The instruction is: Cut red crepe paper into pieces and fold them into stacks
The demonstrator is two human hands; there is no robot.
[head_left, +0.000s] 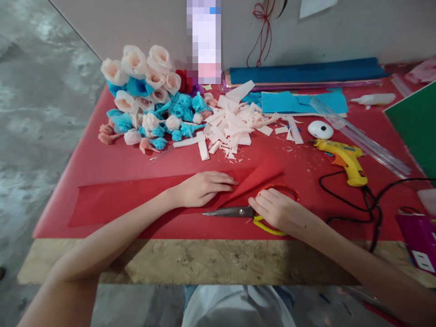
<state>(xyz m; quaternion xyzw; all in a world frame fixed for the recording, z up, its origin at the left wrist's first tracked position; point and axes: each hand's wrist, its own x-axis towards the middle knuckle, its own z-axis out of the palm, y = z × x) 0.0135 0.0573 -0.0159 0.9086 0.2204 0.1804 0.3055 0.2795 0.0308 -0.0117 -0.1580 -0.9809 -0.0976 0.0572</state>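
Note:
My left hand (200, 187) lies flat, fingers together, pressing a long strip of red crepe paper (116, 200) onto the red table cover (299, 163). My right hand (277, 211) rests on the yellow handles of a pair of scissors (231, 212), fingers curled over them; the blades lie closed on the table and point left. A red ring-like roll (289, 190) shows just beyond my right hand. The right end of the red paper lifts in a fold near the fingertips of both hands.
A heap of cream and blue paper roses (150, 100) sits at the back left, with pale paper scraps (231, 127) beside it. Blue paper sheets (299, 102), a yellow glue gun (347, 159) with black cord, a white tape dispenser (320, 130) and clear sticks lie to the right.

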